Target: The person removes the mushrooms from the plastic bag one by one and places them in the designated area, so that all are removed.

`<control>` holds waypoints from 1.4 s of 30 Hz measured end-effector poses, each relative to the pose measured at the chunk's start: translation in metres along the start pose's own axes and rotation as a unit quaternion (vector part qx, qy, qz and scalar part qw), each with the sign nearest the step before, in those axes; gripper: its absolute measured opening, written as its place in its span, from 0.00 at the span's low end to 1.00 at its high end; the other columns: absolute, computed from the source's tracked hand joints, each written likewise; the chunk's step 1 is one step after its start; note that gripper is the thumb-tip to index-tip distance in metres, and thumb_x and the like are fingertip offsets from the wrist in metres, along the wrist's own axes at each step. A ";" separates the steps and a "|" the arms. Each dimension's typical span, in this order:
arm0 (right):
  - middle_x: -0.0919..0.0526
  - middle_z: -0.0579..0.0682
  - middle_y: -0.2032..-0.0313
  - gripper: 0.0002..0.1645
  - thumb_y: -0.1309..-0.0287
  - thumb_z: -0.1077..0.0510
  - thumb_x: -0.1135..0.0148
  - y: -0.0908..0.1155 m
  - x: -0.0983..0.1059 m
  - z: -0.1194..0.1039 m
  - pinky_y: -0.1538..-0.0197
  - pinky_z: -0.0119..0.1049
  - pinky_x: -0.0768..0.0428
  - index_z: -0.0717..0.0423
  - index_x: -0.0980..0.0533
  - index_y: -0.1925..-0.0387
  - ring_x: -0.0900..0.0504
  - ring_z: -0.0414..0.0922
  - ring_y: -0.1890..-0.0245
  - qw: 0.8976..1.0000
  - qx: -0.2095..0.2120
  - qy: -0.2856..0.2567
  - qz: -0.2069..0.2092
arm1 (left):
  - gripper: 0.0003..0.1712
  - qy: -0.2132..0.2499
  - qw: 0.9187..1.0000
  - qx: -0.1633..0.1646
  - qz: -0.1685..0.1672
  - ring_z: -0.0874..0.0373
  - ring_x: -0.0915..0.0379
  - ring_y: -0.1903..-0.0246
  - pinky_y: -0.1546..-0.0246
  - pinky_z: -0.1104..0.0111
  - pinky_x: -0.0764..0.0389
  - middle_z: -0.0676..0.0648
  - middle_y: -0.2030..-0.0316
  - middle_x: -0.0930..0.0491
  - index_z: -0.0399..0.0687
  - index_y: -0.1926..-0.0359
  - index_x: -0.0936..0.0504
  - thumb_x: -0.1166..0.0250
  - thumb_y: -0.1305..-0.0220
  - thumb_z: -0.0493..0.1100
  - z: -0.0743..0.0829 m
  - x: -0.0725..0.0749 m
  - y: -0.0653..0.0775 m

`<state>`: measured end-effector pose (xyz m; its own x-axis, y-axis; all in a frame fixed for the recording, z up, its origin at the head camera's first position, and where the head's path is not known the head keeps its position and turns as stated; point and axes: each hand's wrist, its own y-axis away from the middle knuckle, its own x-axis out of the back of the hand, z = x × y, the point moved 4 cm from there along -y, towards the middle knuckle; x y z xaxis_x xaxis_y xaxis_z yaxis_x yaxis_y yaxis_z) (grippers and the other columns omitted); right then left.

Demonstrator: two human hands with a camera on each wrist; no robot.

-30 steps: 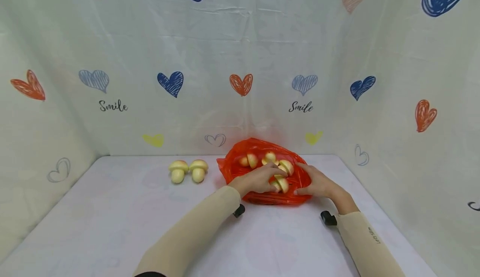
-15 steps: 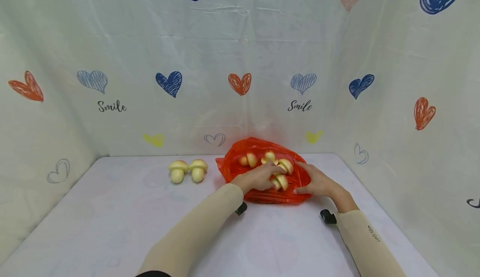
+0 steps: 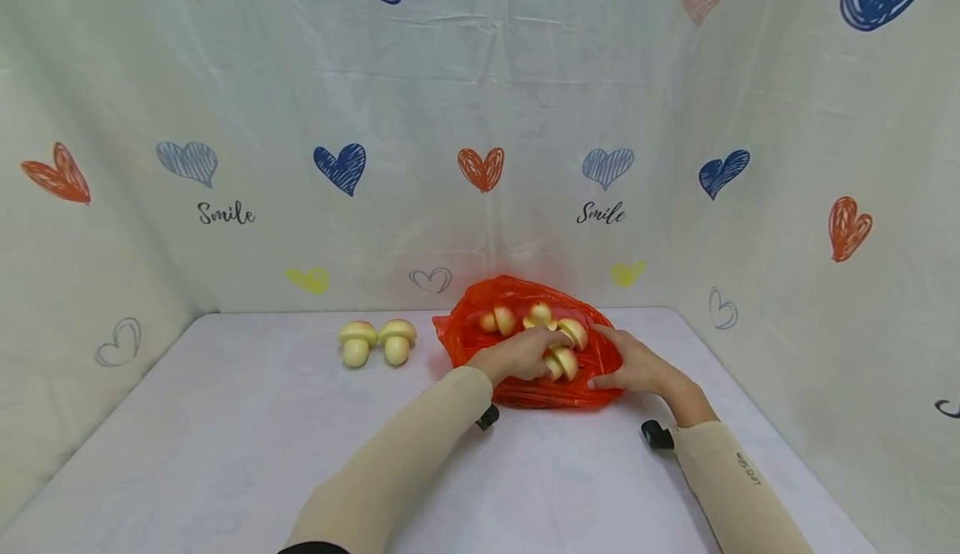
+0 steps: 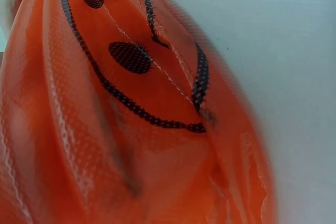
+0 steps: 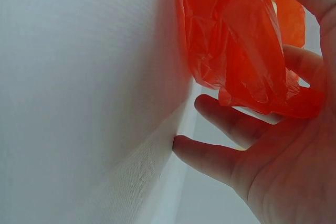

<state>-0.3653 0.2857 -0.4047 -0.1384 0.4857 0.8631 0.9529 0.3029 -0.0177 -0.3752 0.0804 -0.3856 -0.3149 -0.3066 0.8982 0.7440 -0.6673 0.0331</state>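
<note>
A red plastic bag (image 3: 495,287) lies at the back of the table, its mouth facing me, with several pale yellow mushrooms inside. My left hand (image 3: 521,352) reaches into the mouth, thumb and fingers around a mushroom (image 3: 564,363) near the front. Another mushroom (image 3: 574,333) sits just beyond those fingertips. At the bag's right side my right hand (image 3: 637,362) holds the rim between spread thumb and index finger. In the right wrist view the plastic (image 5: 247,40) lies against that palm, and two fingers stretch toward the table. The left wrist view shows only the bag's printed outside (image 4: 142,150).
Two more mushrooms (image 3: 357,342) stand side by side on the white table (image 3: 225,421), left of the bag. Behind the table hangs a white curtain (image 3: 405,104) printed with hearts, and it also runs along both sides.
The left forearm has shifted slightly to the right, its fingers staying at the same mushroom. My right hand and the bag keep their place.
</note>
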 end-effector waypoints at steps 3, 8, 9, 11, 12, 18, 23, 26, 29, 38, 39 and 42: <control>0.39 0.60 0.34 0.61 0.62 0.38 0.25 -0.001 0.000 0.000 0.44 0.61 0.30 0.50 0.44 0.29 0.38 0.60 0.37 1.000 -0.003 -0.001 0.000 | 0.35 0.000 1.000 0.002 0.000 0.65 0.33 0.51 0.48 0.70 0.27 0.58 0.45 0.28 0.63 0.33 0.32 0.32 0.41 0.42 0.001 0.001 0.000; 0.39 0.60 0.34 0.61 0.62 0.38 0.25 -0.002 -0.001 0.000 0.44 0.61 0.30 0.50 0.45 0.29 0.39 0.60 0.37 1.000 -0.005 0.001 -0.003 | 0.34 -0.004 1.000 0.001 0.002 0.66 0.33 0.51 0.47 0.71 0.28 0.59 0.45 0.28 0.63 0.34 0.31 0.32 0.40 0.41 0.000 0.001 0.000; 0.39 0.60 0.34 0.61 0.62 0.38 0.25 -0.002 -0.001 0.000 0.43 0.61 0.30 0.51 0.45 0.29 0.39 0.61 0.37 1.000 -0.004 0.002 -0.003 | 0.34 -0.006 1.000 -0.001 0.003 0.66 0.33 0.51 0.47 0.71 0.28 0.59 0.45 0.28 0.63 0.34 0.31 0.32 0.40 0.41 0.000 0.001 0.000; 0.39 0.60 0.34 0.62 0.61 0.38 0.25 -0.003 -0.001 -0.001 0.44 0.61 0.30 0.50 0.45 0.28 0.39 0.61 0.37 1.000 -0.005 0.005 -0.005 | 0.34 -0.007 1.000 -0.005 0.004 0.66 0.33 0.50 0.46 0.71 0.28 0.59 0.44 0.28 0.62 0.34 0.31 0.32 0.40 0.41 0.000 0.001 0.000; 0.39 0.60 0.34 0.61 0.61 0.39 0.25 -0.003 -0.001 -0.001 0.44 0.61 0.30 0.50 0.45 0.28 0.39 0.61 0.37 1.000 -0.006 0.006 -0.005 | 0.34 -0.006 1.000 -0.006 0.005 0.66 0.32 0.50 0.46 0.70 0.28 0.59 0.44 0.28 0.62 0.34 0.31 0.33 0.40 0.41 -0.001 0.002 0.000; 0.40 0.60 0.34 0.61 0.61 0.38 0.25 -0.002 -0.001 -0.001 0.44 0.62 0.31 0.50 0.46 0.28 0.39 0.61 0.37 1.000 -0.009 0.007 -0.006 | 0.35 0.035 0.999 -0.009 0.020 0.62 0.33 0.49 0.46 0.68 0.27 0.60 0.44 0.29 0.65 0.34 0.32 0.32 0.41 0.40 -0.002 0.004 0.003; 0.39 0.60 0.35 0.62 0.61 0.38 0.25 0.000 -0.004 0.001 0.42 0.63 0.33 0.49 0.45 0.28 0.38 0.60 0.37 1.000 -0.006 0.007 -0.001 | 0.34 0.059 0.997 -0.034 0.040 0.62 0.33 0.50 0.49 0.69 0.27 0.59 0.44 0.29 0.62 0.34 0.31 0.32 0.41 0.40 -0.003 0.007 0.004; 0.39 0.59 0.34 0.61 0.61 0.38 0.25 0.001 -0.005 0.002 0.41 0.63 0.34 0.48 0.45 0.28 0.39 0.59 0.36 1.000 -0.008 0.005 0.001 | 0.32 0.072 0.995 -0.047 0.055 0.61 0.33 0.52 0.53 0.71 0.27 0.57 0.43 0.29 0.58 0.35 0.30 0.33 0.40 0.40 -0.002 0.010 0.008; 0.39 0.59 0.35 0.61 0.61 0.38 0.25 0.001 -0.006 0.002 0.43 0.63 0.32 0.47 0.45 0.28 0.38 0.60 0.37 1.000 -0.010 0.003 0.001 | 0.33 0.081 0.993 -0.049 0.070 0.61 0.34 0.51 0.53 0.72 0.26 0.56 0.43 0.29 0.58 0.34 0.30 0.33 0.40 0.40 -0.001 0.014 0.016; 0.39 0.60 0.35 0.62 0.63 0.38 0.25 0.000 -0.006 0.004 0.47 0.61 0.27 0.49 0.45 0.29 0.38 0.61 0.38 1.000 -0.013 -0.001 0.003 | 0.33 0.098 0.986 -0.082 0.109 0.58 0.36 0.41 0.45 0.68 0.28 0.52 0.37 0.34 0.55 0.34 0.31 0.33 0.40 0.39 0.003 0.022 0.050; 0.39 0.60 0.35 0.62 0.63 0.38 0.25 0.000 -0.005 0.004 0.47 0.61 0.27 0.49 0.45 0.29 0.38 0.61 0.38 1.000 -0.011 0.000 0.004 | 0.33 0.098 0.985 -0.081 0.115 0.58 0.37 0.40 0.44 0.67 0.29 0.52 0.37 0.34 0.55 0.34 0.31 0.32 0.40 0.39 0.003 0.023 0.055; 0.38 0.61 0.35 0.62 0.62 0.38 0.25 -0.002 -0.005 0.004 0.46 0.62 0.28 0.50 0.45 0.29 0.37 0.61 0.38 1.000 -0.003 0.002 0.007 | 0.34 0.106 0.982 -0.078 0.133 0.57 0.35 0.43 0.47 0.68 0.27 0.52 0.38 0.32 0.56 0.34 0.31 0.32 0.41 0.40 0.002 0.026 0.069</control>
<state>-0.3680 0.2856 -0.4108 -0.1237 0.4859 0.8652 0.9561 0.2917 -0.0271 -0.3305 0.0279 -0.3591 -0.2504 -0.6077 0.7537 0.7224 -0.6356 -0.2724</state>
